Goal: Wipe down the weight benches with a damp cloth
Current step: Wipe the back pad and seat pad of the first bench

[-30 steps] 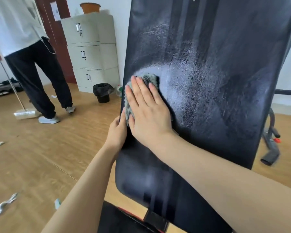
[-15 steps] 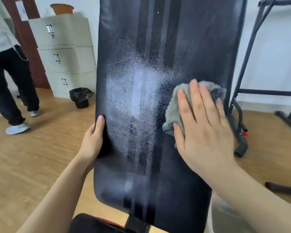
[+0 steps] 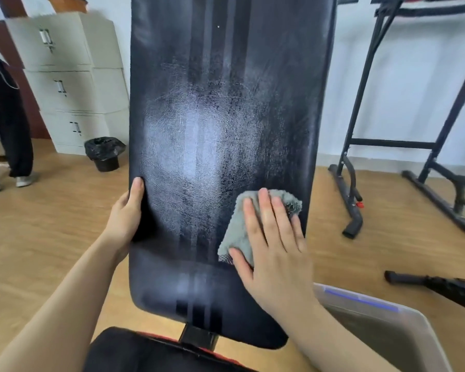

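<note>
The black padded back of the weight bench [image 3: 215,124] stands raised in front of me, streaked with wet marks. A grey cloth [image 3: 238,229] lies on its lower right part. My right hand [image 3: 274,251] presses flat on the cloth with straight, spread fingers. My left hand [image 3: 126,213] grips the pad's left edge, thumb on the front face and fingers hidden behind. The black seat pad [image 3: 145,350] with a red trim shows at the bottom.
A clear plastic tub [image 3: 387,331] sits at the lower right. A black metal rack [image 3: 387,146] stands to the right, with a black bar [image 3: 435,285] on the wood floor. Grey cabinets [image 3: 70,84], a black bin [image 3: 105,154] and a standing person [image 3: 6,124] are at left.
My right hand has slid the cloth from the pad's left edge across to the right, then down the right side. My left hand has stayed on the left edge.
</note>
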